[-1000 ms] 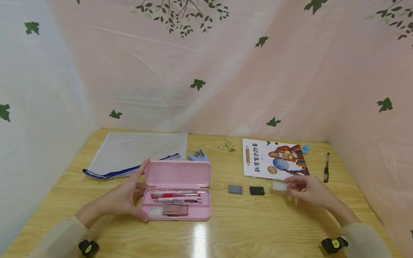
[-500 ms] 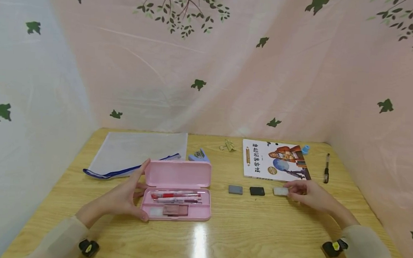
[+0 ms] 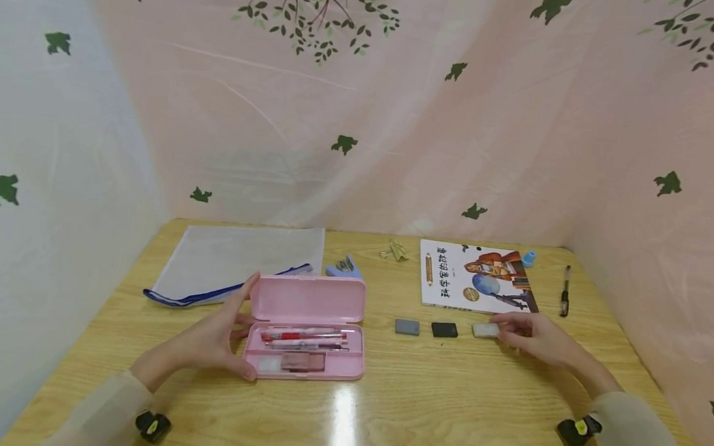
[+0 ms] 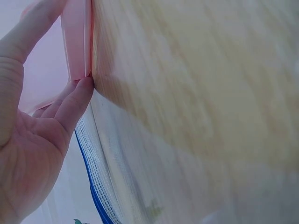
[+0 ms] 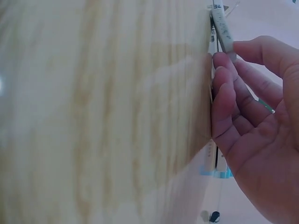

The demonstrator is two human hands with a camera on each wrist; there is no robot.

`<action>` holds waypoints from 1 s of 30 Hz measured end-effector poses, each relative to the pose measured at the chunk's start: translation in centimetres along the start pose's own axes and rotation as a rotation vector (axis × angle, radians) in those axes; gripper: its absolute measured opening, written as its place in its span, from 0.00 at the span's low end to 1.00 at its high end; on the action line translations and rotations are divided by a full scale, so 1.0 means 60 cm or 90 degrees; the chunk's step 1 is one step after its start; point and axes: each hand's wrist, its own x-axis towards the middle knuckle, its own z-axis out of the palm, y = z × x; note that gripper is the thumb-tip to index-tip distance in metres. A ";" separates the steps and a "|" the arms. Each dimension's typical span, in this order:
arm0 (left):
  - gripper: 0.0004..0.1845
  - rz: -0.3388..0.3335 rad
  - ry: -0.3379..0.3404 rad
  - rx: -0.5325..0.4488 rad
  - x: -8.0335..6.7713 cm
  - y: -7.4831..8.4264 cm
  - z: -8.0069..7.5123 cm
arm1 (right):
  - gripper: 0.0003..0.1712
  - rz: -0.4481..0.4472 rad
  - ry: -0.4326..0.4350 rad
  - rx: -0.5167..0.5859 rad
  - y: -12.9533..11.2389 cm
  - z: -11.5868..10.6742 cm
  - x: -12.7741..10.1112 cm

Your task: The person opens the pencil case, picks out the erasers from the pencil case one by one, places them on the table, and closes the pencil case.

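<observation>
A pink pencil case [image 3: 308, 299] lies with its lid up, holding several pens [image 3: 302, 339] and, in the front compartment, a brownish-pink block [image 3: 303, 362] beside a white piece [image 3: 269, 363]. My left hand [image 3: 208, 342] grips its left end, thumb at the front corner and index finger at the lid's upper edge. On the right, thumb and fingers of my right hand [image 3: 534, 339] pinch the right end of a white eraser [image 3: 484, 330]. Left of that eraser, a black eraser [image 3: 444, 330] and a grey eraser [image 3: 407, 327] sit in a row on the table.
A book [image 3: 476, 277] lies just behind the white eraser, with a small blue object [image 3: 529, 259] and a black pen [image 3: 565, 294] to its right. Behind the pencil case are a blue stapler-like item [image 3: 345, 267], a zip pouch [image 3: 241, 253] and gold clips [image 3: 398, 251].
My right hand came slightly down and toward me with the white eraser, which now lies level with the black one. The left hand has stayed at the pencil case.
</observation>
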 end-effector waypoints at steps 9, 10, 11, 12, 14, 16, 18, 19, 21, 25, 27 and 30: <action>0.81 0.003 -0.004 -0.013 0.001 -0.004 0.000 | 0.22 -0.007 0.008 0.018 -0.003 0.000 -0.005; 0.81 0.002 -0.005 -0.013 0.002 -0.004 0.000 | 0.22 -0.005 0.011 0.015 -0.003 0.000 -0.005; 0.81 0.000 -0.005 -0.013 0.002 -0.004 0.000 | 0.22 -0.001 0.014 0.010 -0.003 0.000 -0.006; 0.81 -0.001 -0.006 -0.012 0.002 -0.004 0.001 | 0.22 0.006 0.019 0.001 -0.004 -0.001 -0.006; 0.81 -0.004 -0.006 -0.012 0.002 -0.003 0.001 | 0.23 0.023 0.028 -0.022 -0.006 0.000 -0.007; 0.81 -0.006 -0.006 -0.009 0.002 -0.003 0.002 | 0.24 0.041 0.038 -0.051 -0.011 0.001 -0.007; 0.81 -0.006 -0.005 -0.008 0.002 -0.002 0.002 | 0.24 0.050 0.046 -0.078 -0.018 0.004 -0.009; 0.81 -0.005 -0.005 -0.009 0.002 -0.002 0.002 | 0.24 0.051 0.052 -0.090 -0.023 0.005 -0.010; 0.81 -0.005 -0.005 -0.007 0.001 -0.001 0.002 | 0.23 0.041 0.064 -0.106 -0.037 0.009 -0.012; 0.81 -0.004 -0.006 -0.007 0.001 -0.001 0.002 | 0.21 -0.017 0.096 -0.115 -0.079 0.019 -0.014; 0.81 -0.003 -0.003 -0.005 0.001 -0.001 0.001 | 0.20 -0.060 0.103 -0.109 -0.105 0.027 -0.013; 0.82 0.000 -0.001 -0.007 0.002 -0.001 0.000 | 0.19 -0.117 0.097 -0.093 -0.144 0.043 -0.008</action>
